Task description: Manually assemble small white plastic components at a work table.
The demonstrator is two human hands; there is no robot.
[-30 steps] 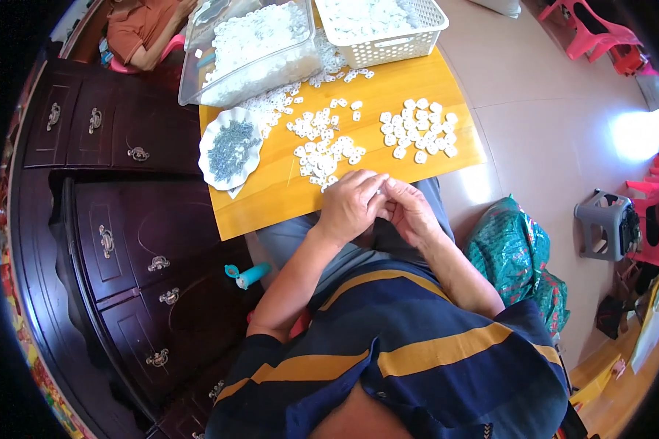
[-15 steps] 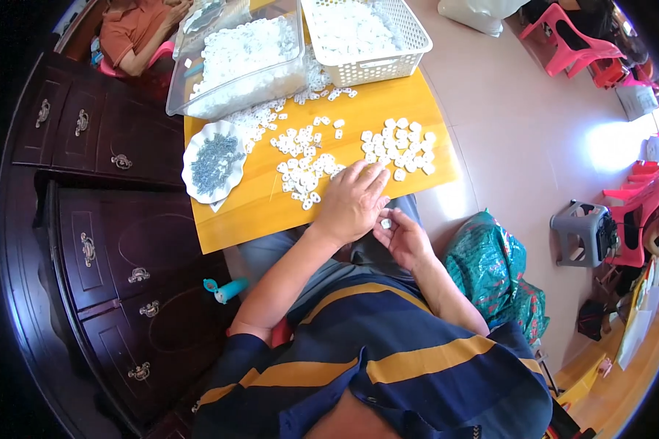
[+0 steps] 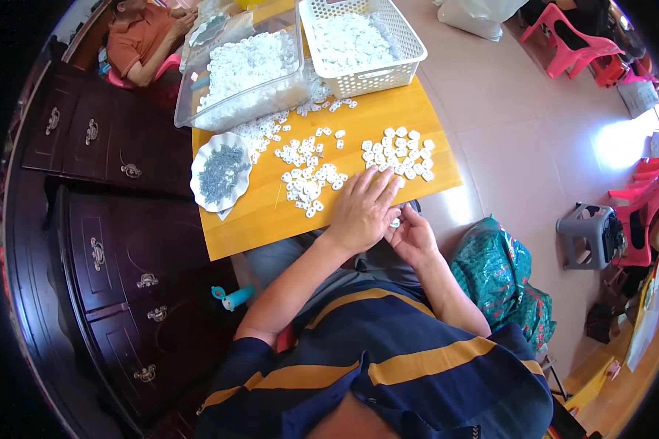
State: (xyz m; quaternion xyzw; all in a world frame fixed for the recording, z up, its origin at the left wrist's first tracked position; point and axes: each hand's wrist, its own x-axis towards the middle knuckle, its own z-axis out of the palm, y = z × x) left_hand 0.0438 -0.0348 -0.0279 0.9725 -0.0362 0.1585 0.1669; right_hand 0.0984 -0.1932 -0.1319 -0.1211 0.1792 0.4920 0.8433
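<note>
My left hand (image 3: 362, 210) lies palm down over the near edge of the yellow table (image 3: 252, 233), its fingers stretched out toward a group of white pieces (image 3: 399, 154). Its thumb side is close to my right hand (image 3: 415, 240), which is turned palm up just off the table edge. Between the right thumb and fingers sits a small white plastic piece (image 3: 395, 222). To the left of my left hand are loose small white plastic parts with dark holes (image 3: 307, 184). A white scalloped dish (image 3: 198, 175) holds many thin grey metal bits, too small to name.
At the table's far side stand a clear plastic bin (image 3: 293, 82) and a white perforated basket (image 3: 416, 55), both full of white pieces. Dark wooden cabinets (image 3: 110, 219) line the left. A green bag (image 3: 490, 256) lies at right. Another person (image 3: 143, 44) sits far left.
The view has shifted slightly, moving the table and cabinets a little right and down. My hands stay together at the table edge, the white piece still in the right one.
</note>
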